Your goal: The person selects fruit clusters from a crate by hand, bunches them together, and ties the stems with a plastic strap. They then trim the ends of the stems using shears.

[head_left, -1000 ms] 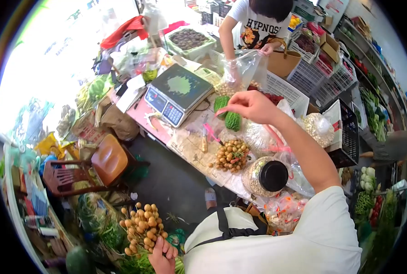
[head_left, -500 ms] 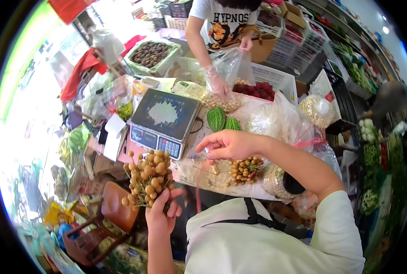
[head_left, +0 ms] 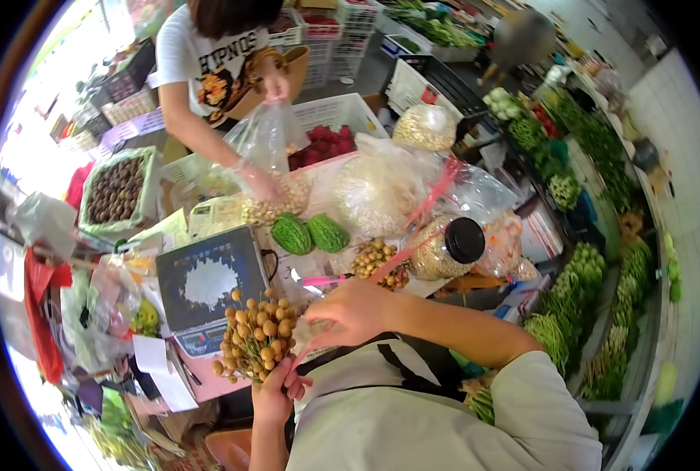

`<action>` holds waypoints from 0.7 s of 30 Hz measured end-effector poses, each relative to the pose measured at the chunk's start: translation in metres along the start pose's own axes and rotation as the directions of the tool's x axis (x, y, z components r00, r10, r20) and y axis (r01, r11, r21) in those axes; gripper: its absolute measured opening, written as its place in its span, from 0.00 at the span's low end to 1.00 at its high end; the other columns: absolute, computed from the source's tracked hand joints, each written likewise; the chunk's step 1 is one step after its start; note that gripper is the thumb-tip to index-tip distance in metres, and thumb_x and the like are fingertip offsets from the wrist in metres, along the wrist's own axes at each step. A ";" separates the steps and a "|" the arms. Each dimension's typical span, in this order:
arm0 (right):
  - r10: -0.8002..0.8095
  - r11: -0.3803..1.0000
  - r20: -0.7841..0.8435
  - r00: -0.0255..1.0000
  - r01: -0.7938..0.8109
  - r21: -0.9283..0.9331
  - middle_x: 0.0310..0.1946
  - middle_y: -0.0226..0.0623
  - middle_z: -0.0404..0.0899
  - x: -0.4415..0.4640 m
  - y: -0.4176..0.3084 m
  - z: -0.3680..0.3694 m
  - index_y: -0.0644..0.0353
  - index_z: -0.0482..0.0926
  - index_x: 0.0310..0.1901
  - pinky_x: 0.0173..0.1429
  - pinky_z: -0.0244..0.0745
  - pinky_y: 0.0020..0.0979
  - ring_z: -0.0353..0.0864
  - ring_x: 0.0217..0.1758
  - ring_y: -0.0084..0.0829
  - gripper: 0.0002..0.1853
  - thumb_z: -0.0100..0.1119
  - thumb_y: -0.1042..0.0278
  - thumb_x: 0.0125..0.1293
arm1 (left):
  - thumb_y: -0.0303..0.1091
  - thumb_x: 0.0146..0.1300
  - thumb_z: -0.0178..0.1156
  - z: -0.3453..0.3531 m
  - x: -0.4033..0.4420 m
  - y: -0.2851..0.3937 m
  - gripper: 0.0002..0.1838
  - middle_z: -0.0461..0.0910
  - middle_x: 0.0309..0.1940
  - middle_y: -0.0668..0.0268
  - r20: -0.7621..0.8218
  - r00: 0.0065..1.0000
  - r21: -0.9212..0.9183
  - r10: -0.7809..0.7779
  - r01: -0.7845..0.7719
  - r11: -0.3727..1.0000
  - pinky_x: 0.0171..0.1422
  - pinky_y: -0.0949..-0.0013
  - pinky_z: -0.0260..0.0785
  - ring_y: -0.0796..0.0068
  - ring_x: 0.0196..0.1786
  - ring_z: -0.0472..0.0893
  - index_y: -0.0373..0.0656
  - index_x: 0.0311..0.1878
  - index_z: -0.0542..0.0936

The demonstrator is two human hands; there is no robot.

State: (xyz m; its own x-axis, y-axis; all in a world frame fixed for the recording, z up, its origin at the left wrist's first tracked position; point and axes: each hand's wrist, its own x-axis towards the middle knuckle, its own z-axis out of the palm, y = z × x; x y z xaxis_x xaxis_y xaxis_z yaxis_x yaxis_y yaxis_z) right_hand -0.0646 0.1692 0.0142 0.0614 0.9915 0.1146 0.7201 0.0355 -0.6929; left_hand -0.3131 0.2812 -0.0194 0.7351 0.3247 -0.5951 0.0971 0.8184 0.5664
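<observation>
My left hand (head_left: pixel 274 390) is wrapped round the stems of a bunch of longans (head_left: pixel 257 336), holding it up in front of the scale (head_left: pixel 212 281). Just right of the fruit, my right hand (head_left: pixel 350 314) has bent fingers on a thin pink plastic string (head_left: pixel 309 345), which runs down toward my left hand. Beyond my right hand lies a slim pink-handled tool (head_left: pixel 325 279) with a shiny end. A second longan bunch (head_left: pixel 380 261) rests on the table near a black-lidded jar (head_left: pixel 446 247).
Two bitter melons (head_left: pixel 309 234) lie behind the scale. Across the table, a person (head_left: pixel 220 71) handles a clear bag (head_left: pixel 265 137) over a pale heap. Plastic bags (head_left: pixel 377 188) and a white crate (head_left: pixel 350 114) stand at the back. Vegetable shelves (head_left: pixel 574 298) line the right.
The view has swung to the right. My right hand has come down and closer to the longan bunch in my left hand, with the pink string. The pink-handled tool now shows on the table.
</observation>
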 end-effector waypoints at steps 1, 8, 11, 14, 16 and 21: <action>0.016 0.995 0.013 1.000 -0.015 -0.103 0.27 0.35 0.84 -0.013 0.014 -0.008 0.51 0.83 0.39 0.33 0.76 0.41 0.85 0.29 0.42 0.18 0.69 0.45 0.63 | 0.33 0.74 0.56 -0.004 0.000 0.003 0.08 0.63 0.20 0.74 -0.003 0.999 0.014 -0.033 0.033 0.999 0.25 0.69 0.64 0.78 0.18 0.66 0.39 0.48 0.74; 0.328 0.765 -0.095 0.940 -0.323 -0.557 0.25 0.37 0.84 -0.105 0.102 -0.114 0.49 0.87 0.31 0.35 0.77 0.44 0.85 0.30 0.46 0.22 0.68 0.36 0.60 | 0.35 0.73 0.57 -0.007 0.002 0.034 0.06 0.67 0.21 0.74 -0.107 0.992 0.137 -0.060 0.075 0.988 0.21 0.73 0.53 0.81 0.17 0.63 0.43 0.44 0.75; 0.432 0.665 -0.078 0.898 -0.376 -0.645 0.26 0.37 0.85 -0.125 0.139 -0.154 0.47 0.88 0.33 0.37 0.78 0.45 0.86 0.32 0.46 0.18 0.70 0.41 0.59 | 0.35 0.73 0.58 -0.006 0.001 0.035 0.08 0.68 0.22 0.73 -0.128 0.990 0.164 -0.053 0.074 0.984 0.21 0.74 0.53 0.81 0.17 0.62 0.41 0.47 0.77; 0.416 0.694 -0.204 0.886 -0.454 -0.559 0.28 0.38 0.86 -0.128 0.180 -0.190 0.46 0.88 0.35 0.40 0.79 0.46 0.87 0.35 0.46 0.15 0.70 0.44 0.58 | 0.35 0.73 0.58 0.001 0.001 0.028 0.09 0.67 0.21 0.72 -0.200 0.980 0.129 -0.011 0.038 0.991 0.21 0.72 0.55 0.78 0.17 0.63 0.38 0.46 0.77; 0.507 0.537 -0.215 0.835 -0.501 -0.678 0.30 0.38 0.87 -0.131 0.213 -0.212 0.47 0.88 0.34 0.44 0.80 0.48 0.88 0.38 0.45 0.14 0.69 0.46 0.59 | 0.36 0.72 0.59 0.011 0.000 0.021 0.09 0.65 0.21 0.75 -0.284 0.959 0.090 0.017 0.009 0.996 0.21 0.74 0.52 0.82 0.17 0.61 0.40 0.47 0.78; 0.528 0.466 -0.317 0.788 -0.581 -0.667 0.34 0.40 0.87 -0.151 0.294 -0.251 0.49 0.86 0.42 0.44 0.80 0.46 0.87 0.40 0.47 0.18 0.71 0.47 0.58 | 0.36 0.73 0.58 0.023 -0.015 0.004 0.10 0.64 0.21 0.79 -0.397 0.909 0.022 0.130 -0.133 0.991 0.19 0.78 0.49 0.86 0.17 0.59 0.40 0.49 0.78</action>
State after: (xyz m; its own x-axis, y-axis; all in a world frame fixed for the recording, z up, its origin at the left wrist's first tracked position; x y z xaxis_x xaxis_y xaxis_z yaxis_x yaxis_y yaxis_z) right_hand 0.3115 -0.0020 -0.0280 0.6477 0.7602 -0.0502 0.7612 -0.6429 0.0851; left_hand -0.3088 0.2690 0.0050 0.4143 0.5898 -0.6932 0.0134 0.7576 0.6526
